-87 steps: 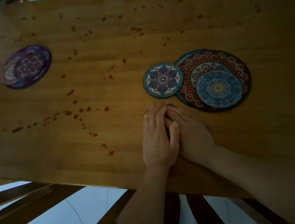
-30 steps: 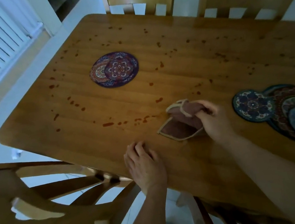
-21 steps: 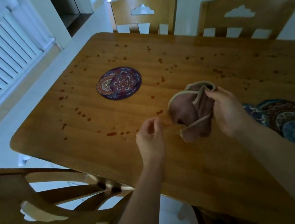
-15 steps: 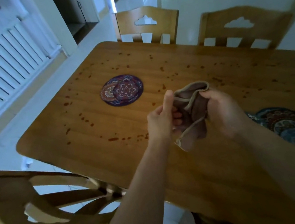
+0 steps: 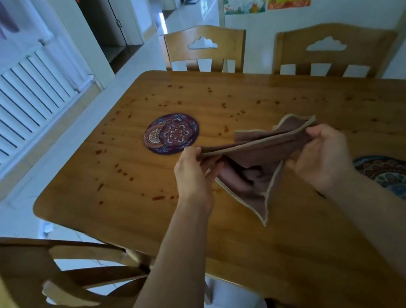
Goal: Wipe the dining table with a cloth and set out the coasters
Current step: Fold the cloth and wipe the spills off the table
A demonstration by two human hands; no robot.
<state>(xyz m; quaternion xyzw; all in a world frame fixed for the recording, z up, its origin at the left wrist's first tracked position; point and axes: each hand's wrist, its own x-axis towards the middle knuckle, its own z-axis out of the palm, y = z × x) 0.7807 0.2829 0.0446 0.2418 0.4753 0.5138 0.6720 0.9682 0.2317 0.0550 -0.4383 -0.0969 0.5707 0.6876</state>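
While the dining table (image 5: pixel 264 240) lies below, the cloth (image 5: pixel 258 154) hangs above its near part, stretched crosswise, left hand (image 5: pixel 191 172) pinching one end, right hand (image 5: pixel 323 155) the other; red spots (image 5: pixel 159 198) lie nearer the left.

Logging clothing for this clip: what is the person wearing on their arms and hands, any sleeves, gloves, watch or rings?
The left hand and right hand are bare: no gloves, and no rings that can be seen. Neither wrist carries a watch or band. Both forearms are uncovered down to the picture's edge; no sleeve shows.
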